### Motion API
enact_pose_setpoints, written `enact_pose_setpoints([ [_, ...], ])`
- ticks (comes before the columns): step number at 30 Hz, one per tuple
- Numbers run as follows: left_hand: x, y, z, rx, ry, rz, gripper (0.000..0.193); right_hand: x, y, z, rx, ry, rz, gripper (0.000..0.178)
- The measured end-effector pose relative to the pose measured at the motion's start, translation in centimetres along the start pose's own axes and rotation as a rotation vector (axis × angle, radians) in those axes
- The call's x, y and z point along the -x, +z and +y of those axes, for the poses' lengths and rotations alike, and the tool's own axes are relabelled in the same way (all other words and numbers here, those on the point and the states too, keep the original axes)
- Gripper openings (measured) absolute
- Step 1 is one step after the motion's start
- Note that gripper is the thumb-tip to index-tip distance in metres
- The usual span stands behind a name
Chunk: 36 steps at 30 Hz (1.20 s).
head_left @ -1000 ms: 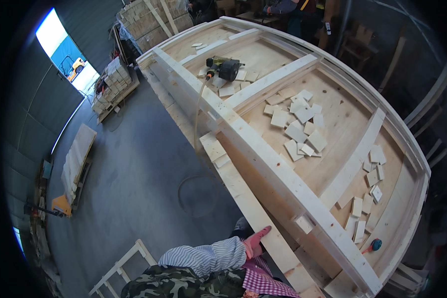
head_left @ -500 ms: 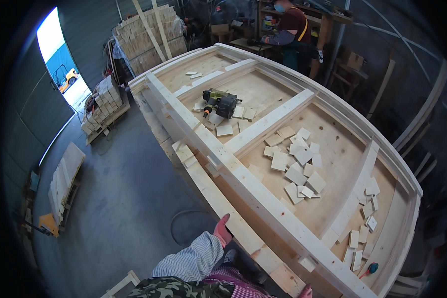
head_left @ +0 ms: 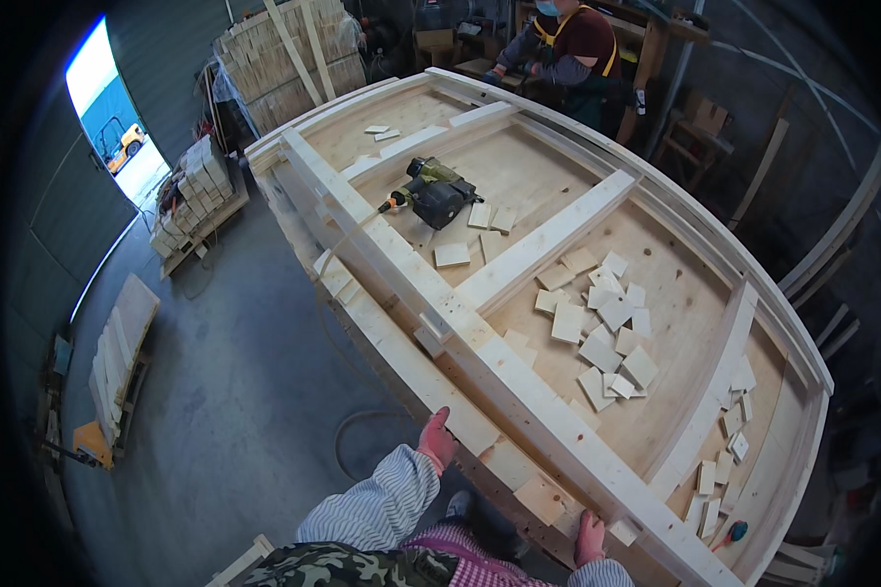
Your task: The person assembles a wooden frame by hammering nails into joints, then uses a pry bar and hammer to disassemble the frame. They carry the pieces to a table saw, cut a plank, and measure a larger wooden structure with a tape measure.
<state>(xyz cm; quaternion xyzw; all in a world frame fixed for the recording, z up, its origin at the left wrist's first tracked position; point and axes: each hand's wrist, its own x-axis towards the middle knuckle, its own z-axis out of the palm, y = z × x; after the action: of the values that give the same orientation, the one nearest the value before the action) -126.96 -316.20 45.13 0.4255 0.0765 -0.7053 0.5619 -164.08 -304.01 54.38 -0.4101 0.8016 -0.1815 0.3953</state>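
In a pink glove, my left hand (head_left: pixel 438 440) grips the outer edge of a long pale wooden board (head_left: pixel 394 347). My right hand (head_left: pixel 589 539), gloved alike, holds the same board near its close end, beside a short block set on it. The board runs along the near-left side of a large wooden frame (head_left: pixel 519 375) with cross pieces and a plywood bottom. Resting partly on the frame's long beam is a black and green nail gun (head_left: pixel 439 194), its hose trailing over the side. Several small wooden blocks (head_left: pixel 612 318) lie scattered on the plywood.
Across the frame stands a person (head_left: pixel 573 54) in a mask and dark red shirt. Wood is stacked on a pallet (head_left: pixel 201 191) at the left, with a bigger stack (head_left: pixel 289 54) behind. A hose (head_left: pixel 347 430) loops on the floor. A small teal-headed tool (head_left: pixel 736 531) lies at the frame's right corner.
The board has moved right, closer against the frame's side, with both hands on it. My right hand has come further into view. The nail gun has turned, and the person opposite has straightened.
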Motion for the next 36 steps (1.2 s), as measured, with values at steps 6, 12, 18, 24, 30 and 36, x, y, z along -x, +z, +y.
enact_pose_setpoints([
  [6, 2.6, 2.7, -0.3, -0.079, -0.003, -0.029, 0.061, -0.6, 0.3, -0.8, 0.099, 0.152, 0.112, 0.065],
  [12, 4.0, 2.7, 0.2, -0.101, -0.003, -0.077, 0.068, 0.7, 0.6, 0.0, 0.025, 0.125, 0.053, 0.069],
  [18, 3.8, 1.2, -1.2, -0.085, -0.034, -0.064, 0.072, 2.5, 0.7, -0.4, 0.015, 0.129, 0.072, 0.073],
  [24, 4.7, 0.3, -2.3, -0.120, -0.058, -0.008, 0.071, 3.5, -0.1, 1.7, -0.004, 0.087, 0.100, 0.067],
  [30, 8.6, 0.2, -4.6, -0.198, -0.071, 0.028, 0.073, 5.2, -1.5, 5.1, -0.091, 0.047, 0.097, 0.060],
  [36, 10.9, 0.0, -7.4, -0.239, -0.111, -0.021, 0.073, 6.3, -3.1, 7.4, -0.068, 0.076, 0.011, 0.061],
])
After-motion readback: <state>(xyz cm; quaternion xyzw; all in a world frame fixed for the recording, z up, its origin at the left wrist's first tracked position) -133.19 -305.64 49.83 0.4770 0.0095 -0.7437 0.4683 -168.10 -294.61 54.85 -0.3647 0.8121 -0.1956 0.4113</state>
